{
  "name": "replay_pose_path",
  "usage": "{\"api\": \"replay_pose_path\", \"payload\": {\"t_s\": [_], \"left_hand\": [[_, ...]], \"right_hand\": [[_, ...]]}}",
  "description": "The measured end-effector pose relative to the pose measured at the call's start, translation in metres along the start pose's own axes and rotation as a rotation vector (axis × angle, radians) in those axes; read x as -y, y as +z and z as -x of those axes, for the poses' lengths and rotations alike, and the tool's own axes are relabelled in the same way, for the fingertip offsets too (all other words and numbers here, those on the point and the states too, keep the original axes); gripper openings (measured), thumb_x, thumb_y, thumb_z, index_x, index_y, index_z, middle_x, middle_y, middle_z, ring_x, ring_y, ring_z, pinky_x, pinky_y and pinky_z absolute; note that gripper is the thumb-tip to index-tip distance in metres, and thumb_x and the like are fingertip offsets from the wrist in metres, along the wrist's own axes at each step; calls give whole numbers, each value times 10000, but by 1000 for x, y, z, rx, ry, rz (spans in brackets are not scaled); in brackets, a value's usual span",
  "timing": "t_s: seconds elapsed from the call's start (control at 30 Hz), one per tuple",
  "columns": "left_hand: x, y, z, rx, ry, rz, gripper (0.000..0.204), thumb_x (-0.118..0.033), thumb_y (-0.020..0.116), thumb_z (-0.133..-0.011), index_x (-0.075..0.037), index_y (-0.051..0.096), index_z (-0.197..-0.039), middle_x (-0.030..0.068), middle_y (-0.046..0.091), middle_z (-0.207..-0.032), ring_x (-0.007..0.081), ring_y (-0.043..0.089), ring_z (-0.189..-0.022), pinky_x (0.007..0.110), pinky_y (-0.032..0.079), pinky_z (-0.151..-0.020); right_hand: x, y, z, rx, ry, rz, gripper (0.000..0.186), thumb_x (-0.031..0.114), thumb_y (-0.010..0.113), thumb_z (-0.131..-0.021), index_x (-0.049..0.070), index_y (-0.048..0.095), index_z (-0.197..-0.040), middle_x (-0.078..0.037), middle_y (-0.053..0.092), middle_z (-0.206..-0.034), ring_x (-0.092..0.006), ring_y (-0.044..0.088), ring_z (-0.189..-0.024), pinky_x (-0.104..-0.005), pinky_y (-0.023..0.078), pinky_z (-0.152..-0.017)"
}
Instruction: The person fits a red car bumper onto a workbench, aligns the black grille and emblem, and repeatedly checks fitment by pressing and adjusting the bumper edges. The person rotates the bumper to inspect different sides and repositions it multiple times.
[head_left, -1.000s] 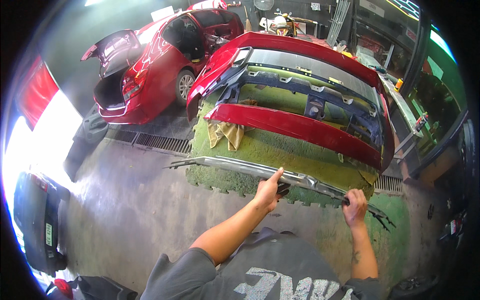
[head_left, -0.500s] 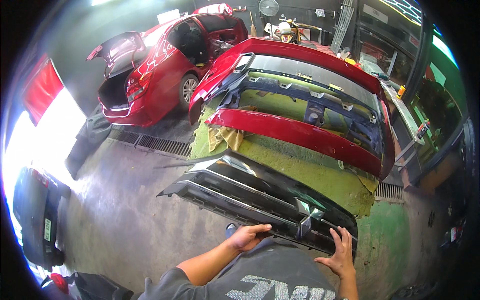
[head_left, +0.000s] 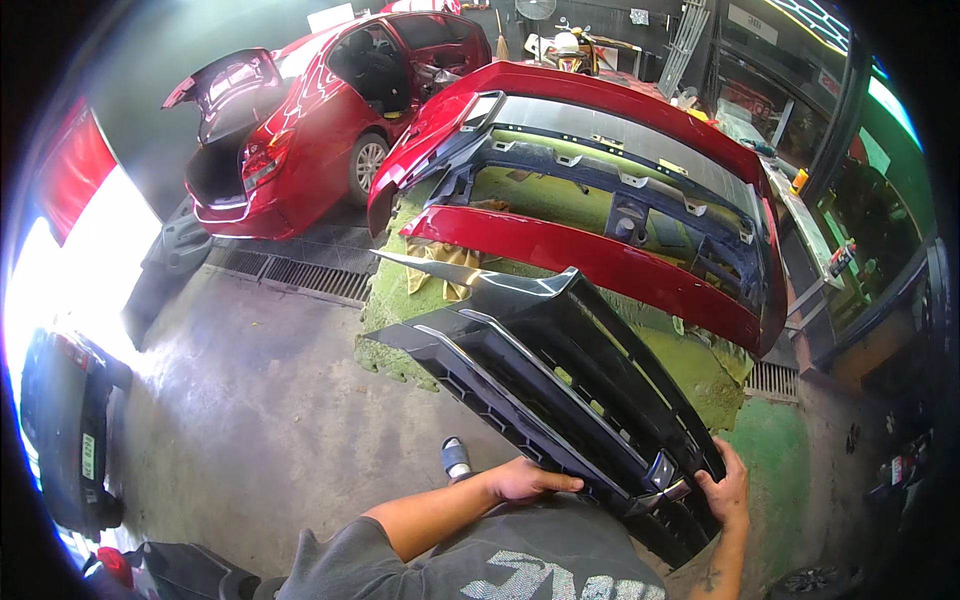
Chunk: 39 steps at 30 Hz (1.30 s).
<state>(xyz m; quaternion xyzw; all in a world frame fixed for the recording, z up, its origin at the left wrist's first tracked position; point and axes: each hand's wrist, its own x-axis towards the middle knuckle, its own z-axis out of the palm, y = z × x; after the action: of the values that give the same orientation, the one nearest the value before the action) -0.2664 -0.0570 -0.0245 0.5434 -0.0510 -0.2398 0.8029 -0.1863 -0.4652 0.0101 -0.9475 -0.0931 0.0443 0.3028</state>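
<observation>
A black car grille [head_left: 535, 362] with chrome strips and a central emblem slants across the space before me, its pointed left end farther away and raised. My left hand [head_left: 530, 481] holds its near lower edge, thumb on top and fingers hidden beneath. On the right end, beside the emblem, my right hand [head_left: 728, 483] grips the edge, with the thumb on the front and fingers round the far side. Beyond the grille lies a large red bumper cover [head_left: 590, 273] with dark inner parts, resting on green foam mats [head_left: 385, 335].
A red car [head_left: 290, 130] with its trunk and a door open stands at the far left. A dark bumper [head_left: 70, 440] lies at the left edge. Floor drain grates [head_left: 310, 278] run past the mats. A narrow bench [head_left: 800, 205] stands at the right.
The grille has turned, its face tipping and its left end rising away from me. My right hand has gone from spread fingers near the emblem to gripping the right edge.
</observation>
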Motion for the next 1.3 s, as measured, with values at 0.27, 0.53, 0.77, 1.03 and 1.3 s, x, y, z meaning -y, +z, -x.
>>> {"api": "replay_pose_path", "payload": {"t_s": [0.27, 0.53, 0.77, 1.03, 1.3], "left_hand": [[20, -42, -13, 49, -107, 216, 465, -101, 803, -956, 38, 656, -1375, 121, 707, -1364, 231, 651, -1237, 375, 487, -1101], [-30, -117, -38, 171, -134, 207, 500, -197, 804, -969, 26, 659, -1392, 120, 693, -1397, 235, 631, -1277, 361, 454, -1126], [-126, -170, -94, 180, 264, -60, 561, -359, 795, -980, -1, 667, -1392, 109, 700, -1386, 228, 608, -1280, 371, 420, -1168], [-208, -199, -160, -162, 341, 381, 625, -302, 774, -1002, 17, 525, -1478, 167, 654, -1407, 262, 585, -1334, 407, 427, -1187], [-202, -250, -159, -24, 382, 498, 453, -286, 638, -1088, -47, 511, -1450, 155, 645, -1329, 237, 682, -1161, 394, 554, -1039]], "right_hand": [[31, 13, -7, -144, -121, -129, 1146, 878, 788, -649, -6, 594, -1352, -194, 671, -1176, -329, 668, -1108, -446, 526, -981], [118, 19, -78, -158, 24, -33, 970, 921, 639, -775, -17, 630, -1023, -129, 650, -798, -292, 635, -775, -457, 495, -714], [239, -54, -207, -266, -111, 330, 445, 382, 563, -984, -39, 510, -853, -251, 460, -759, -354, 460, -689, -484, 399, -670], [322, -129, -391, -189, -334, 485, 512, 415, 526, -1086, -67, 584, -922, -175, 544, -762, -319, 518, -733, -446, 397, -705], [336, -122, -511, -74, -356, 530, 638, 520, 512, -1094, -39, 475, -788, -107, 396, -685, -184, 393, -675, -411, 339, -639]]}}
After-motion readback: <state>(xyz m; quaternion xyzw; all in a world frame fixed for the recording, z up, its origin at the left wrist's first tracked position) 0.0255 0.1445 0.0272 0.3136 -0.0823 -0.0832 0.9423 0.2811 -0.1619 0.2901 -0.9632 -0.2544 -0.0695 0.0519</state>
